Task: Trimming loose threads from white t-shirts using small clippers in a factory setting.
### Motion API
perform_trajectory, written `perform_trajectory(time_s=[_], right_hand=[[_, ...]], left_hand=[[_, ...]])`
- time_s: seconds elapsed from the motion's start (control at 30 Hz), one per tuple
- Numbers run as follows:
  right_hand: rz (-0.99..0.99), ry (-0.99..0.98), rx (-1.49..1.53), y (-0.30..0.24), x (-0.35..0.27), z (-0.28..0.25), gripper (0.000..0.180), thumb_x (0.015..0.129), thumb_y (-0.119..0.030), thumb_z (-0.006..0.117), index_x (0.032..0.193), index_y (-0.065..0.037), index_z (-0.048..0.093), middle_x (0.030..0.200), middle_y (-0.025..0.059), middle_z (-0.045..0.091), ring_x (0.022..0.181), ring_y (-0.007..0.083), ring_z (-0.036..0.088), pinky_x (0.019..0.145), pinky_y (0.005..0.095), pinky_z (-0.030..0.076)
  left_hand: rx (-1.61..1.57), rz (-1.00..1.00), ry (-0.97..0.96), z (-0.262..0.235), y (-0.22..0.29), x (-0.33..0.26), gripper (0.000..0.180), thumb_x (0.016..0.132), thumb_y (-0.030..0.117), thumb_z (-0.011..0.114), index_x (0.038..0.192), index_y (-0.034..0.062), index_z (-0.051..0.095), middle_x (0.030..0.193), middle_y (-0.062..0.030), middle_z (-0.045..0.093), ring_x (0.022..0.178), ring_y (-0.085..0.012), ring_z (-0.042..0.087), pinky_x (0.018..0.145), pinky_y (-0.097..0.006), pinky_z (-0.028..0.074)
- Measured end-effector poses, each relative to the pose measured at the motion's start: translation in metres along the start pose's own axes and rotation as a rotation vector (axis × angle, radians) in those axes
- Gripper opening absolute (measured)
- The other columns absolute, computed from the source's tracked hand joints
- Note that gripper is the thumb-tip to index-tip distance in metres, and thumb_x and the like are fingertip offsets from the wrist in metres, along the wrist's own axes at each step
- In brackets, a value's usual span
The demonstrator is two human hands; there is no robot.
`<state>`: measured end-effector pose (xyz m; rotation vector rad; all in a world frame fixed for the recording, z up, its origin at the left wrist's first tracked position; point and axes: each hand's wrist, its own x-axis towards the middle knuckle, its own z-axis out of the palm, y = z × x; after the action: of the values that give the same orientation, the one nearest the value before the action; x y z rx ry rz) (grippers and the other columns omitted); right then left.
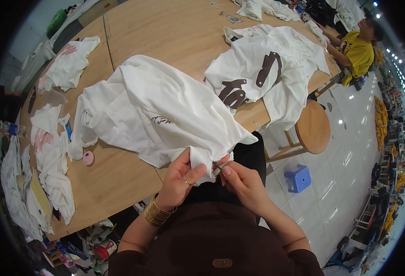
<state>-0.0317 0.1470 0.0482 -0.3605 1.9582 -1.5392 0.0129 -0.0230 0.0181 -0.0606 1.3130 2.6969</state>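
Note:
A white garment [165, 92] with a small dark print lies bunched on the table in front of me, and one edge hangs over the near side. My left hand [182, 180], with bangles at the wrist and a ring, is closed on that edge, thumb on top. Close beside it my right hand [243, 182] is closed in a pinch round a small thin dark tool [219, 167], held at the garment's rough edge. Fingers hide most of the tool, so its exact kind does not show.
Another white garment with dark brown patches [269, 69] lies to the right on the wooden table [161, 27]. White pieces with pinkish prints [53, 170] and a round pink object [88, 158] are at left. A wooden stool [314, 126], blue plastic stool [298, 178] and a person in yellow [356, 55] are at right.

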Motion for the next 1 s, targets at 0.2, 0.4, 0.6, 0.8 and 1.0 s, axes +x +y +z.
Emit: perform_trajectory(time_s=[0.2,0.4,0.6,0.8,1.0], right_hand=[[0.031,-0.022,0.006,-0.0059,0.0012,-0.0020,0.031,0.096,-0.026,0.040,0.075,-0.005,0.051,0.059,-0.0026,0.042,0.053,0.0040,0.035,0.048,0.0203,0.029],[0.018,-0.008,-0.133,-0.0021,-0.0025,-0.0066,0.026,0.093,-0.025,0.047,0.087,-0.002,0.055,0.057,0.0078,0.050,0.049,0.0151,0.045,0.051,0.0271,0.039],[-0.066,0.043,-0.303,-0.0115,-0.0046,-0.0026,0.023,0.091,-0.024,0.051,0.084,-0.002,0.052,0.055,0.0169,0.048,0.049,0.0319,0.051,0.048,0.0348,0.039],[-0.084,0.045,-0.335,-0.0098,-0.0033,-0.0016,0.023,0.090,-0.024,0.051,0.084,-0.002,0.051,0.055,0.0182,0.049,0.052,0.0345,0.053,0.047,0.0375,0.039],[-0.099,0.059,-0.332,-0.0086,-0.0026,0.0000,0.023,0.091,-0.025,0.051,0.086,-0.002,0.052,0.056,0.0185,0.050,0.053,0.0353,0.054,0.047,0.0380,0.039]], left_hand=[[-0.005,-0.016,-0.007,-0.0034,0.0022,-0.0010,0.035,0.090,0.007,0.047,0.122,-0.0042,0.039,0.116,-0.0097,0.051,0.109,-0.0152,0.048,0.095,-0.030,0.036],[-0.008,-0.048,-0.009,-0.0025,0.0058,-0.0016,0.036,0.089,0.008,0.049,0.121,-0.0039,0.039,0.115,-0.0093,0.051,0.108,-0.0143,0.048,0.093,-0.030,0.036],[0.097,-0.011,0.014,-0.0029,0.0046,-0.0031,0.031,0.089,0.006,0.047,0.118,-0.0026,0.041,0.111,-0.0070,0.051,0.102,-0.0112,0.047,0.090,-0.028,0.037],[0.191,0.053,0.000,-0.0027,0.0032,-0.0032,0.029,0.088,0.004,0.048,0.115,-0.0025,0.041,0.107,-0.0044,0.047,0.098,-0.0086,0.044,0.088,-0.024,0.036],[0.266,0.096,0.002,-0.0001,0.0014,-0.0036,0.026,0.088,0.004,0.047,0.113,-0.0028,0.041,0.103,-0.0033,0.046,0.094,-0.0073,0.043,0.085,-0.023,0.036]])
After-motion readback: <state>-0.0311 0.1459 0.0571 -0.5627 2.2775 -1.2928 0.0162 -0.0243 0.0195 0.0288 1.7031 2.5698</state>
